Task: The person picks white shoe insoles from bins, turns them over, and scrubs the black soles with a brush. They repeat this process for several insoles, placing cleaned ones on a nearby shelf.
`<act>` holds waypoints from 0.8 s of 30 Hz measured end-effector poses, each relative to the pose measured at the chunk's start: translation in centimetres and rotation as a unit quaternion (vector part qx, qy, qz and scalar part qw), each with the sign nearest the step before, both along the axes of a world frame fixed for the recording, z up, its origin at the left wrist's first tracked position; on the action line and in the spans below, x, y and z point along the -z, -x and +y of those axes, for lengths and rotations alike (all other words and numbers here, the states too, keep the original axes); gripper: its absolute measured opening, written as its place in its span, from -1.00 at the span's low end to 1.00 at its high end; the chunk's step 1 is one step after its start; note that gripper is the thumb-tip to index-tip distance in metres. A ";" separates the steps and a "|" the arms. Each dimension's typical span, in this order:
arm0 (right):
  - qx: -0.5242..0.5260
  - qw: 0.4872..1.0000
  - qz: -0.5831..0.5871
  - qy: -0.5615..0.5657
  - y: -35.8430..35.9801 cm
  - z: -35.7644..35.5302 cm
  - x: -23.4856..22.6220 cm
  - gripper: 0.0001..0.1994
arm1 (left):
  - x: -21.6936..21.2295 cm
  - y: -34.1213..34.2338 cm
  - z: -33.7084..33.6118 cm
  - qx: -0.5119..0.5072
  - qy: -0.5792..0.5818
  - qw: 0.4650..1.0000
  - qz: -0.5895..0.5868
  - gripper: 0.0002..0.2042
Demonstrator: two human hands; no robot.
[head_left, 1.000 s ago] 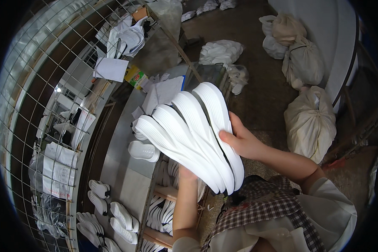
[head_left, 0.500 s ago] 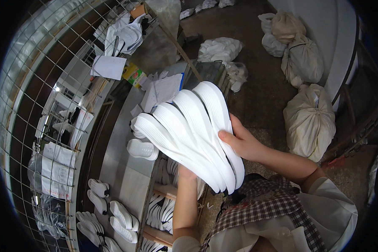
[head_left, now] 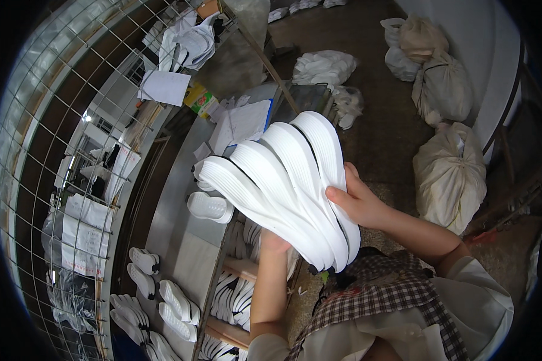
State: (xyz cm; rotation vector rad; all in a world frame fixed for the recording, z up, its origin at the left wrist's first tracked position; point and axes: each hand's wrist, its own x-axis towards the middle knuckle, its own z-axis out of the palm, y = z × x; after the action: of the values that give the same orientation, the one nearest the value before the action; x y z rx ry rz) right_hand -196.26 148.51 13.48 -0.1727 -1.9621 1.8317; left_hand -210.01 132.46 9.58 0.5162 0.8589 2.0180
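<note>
Between my hands is a fanned stack of several white shoe soles, their ridged sidewalls turned up toward me. My right hand grips the outermost sole on the right, thumb on its sidewall and fingers behind. From below on the left, my left hand supports the stack; its fingers are hidden under the soles. Just left of the stack, a loose white sole lies on the grey worktable.
Paired white soles stand along the table's near left. Packed soles fill a shelf below its edge. Wire mesh rises at the left. Papers on a blue clipboard lie beyond the stack. Tied cloth sacks sit on the right floor.
The whole view has shifted slightly, and the stack sits a little further right in it. Both hands keep the same hold on the soles.
</note>
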 end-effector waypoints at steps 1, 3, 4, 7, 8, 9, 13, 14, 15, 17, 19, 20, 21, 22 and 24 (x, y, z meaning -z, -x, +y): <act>-0.006 1.000 0.010 -0.004 0.0 0.1 0.0 -0.28 | 0.0 0.1 -0.1 0.003 -0.001 1.000 0.006 -0.35; -0.008 1.000 0.002 -0.029 -0.1 0.2 0.1 -0.21 | 0.0 0.2 -0.2 0.005 0.008 1.000 0.027 -0.36; -0.014 0.999 0.000 -0.031 -0.1 0.2 0.0 -0.17 | 0.0 0.3 -0.2 0.026 -0.030 0.999 -0.001 -0.38; -0.013 0.999 -0.019 -0.048 -0.1 0.3 0.0 -0.05 | -0.2 0.4 -0.2 0.062 -0.087 0.993 -0.044 -0.42; -0.008 0.998 -0.016 -0.058 -0.1 0.4 0.0 -0.01 | -0.3 0.4 -0.2 0.064 -0.090 0.993 -0.046 -0.43; 0.000 0.997 -0.006 -0.079 0.0 0.4 0.0 0.02 | -0.4 0.4 -0.2 0.052 -0.078 0.995 -0.030 -0.43; -0.010 0.998 0.003 -0.055 0.1 0.5 0.2 0.04 | -0.4 0.6 -0.2 0.019 -0.035 0.999 0.009 -0.44; -0.012 0.998 0.005 -0.060 0.1 0.5 0.2 0.05 | -0.3 0.7 -0.3 0.003 -0.014 0.999 0.033 -0.44; -0.004 0.997 0.011 -0.079 0.1 0.6 0.3 0.05 | -0.2 0.8 -0.4 -0.011 0.007 0.998 0.055 -0.45; -0.014 0.996 0.005 -0.084 0.1 0.7 0.3 0.06 | -0.1 1.0 -0.6 -0.032 0.038 0.995 0.088 -0.45; -0.013 0.995 0.006 -0.095 0.1 0.9 0.2 0.07 | 0.0 1.1 -0.8 -0.039 0.049 0.993 0.099 -0.45; -0.013 0.995 0.009 -0.098 0.1 1.0 0.2 0.07 | 0.0 1.2 -0.8 -0.034 0.040 0.995 0.088 -0.45; -0.010 0.993 0.009 -0.113 0.1 1.0 0.1 0.07 | 0.0 1.2 -0.8 -0.028 0.029 0.996 0.078 -0.45; -0.017 0.995 0.008 -0.098 0.1 1.1 0.0 0.07 | 0.0 1.3 -0.8 -0.025 0.020 0.997 0.068 -0.45; -0.020 0.995 0.010 -0.098 -0.1 1.3 -0.1 0.08 | -0.2 1.3 -0.9 -0.019 0.007 0.998 0.052 -0.46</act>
State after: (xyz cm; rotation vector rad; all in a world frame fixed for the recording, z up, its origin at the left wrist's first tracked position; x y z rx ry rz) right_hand -196.18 149.80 13.61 -0.0543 -2.1295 1.6453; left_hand -211.27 131.55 9.81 0.6050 0.9503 2.0327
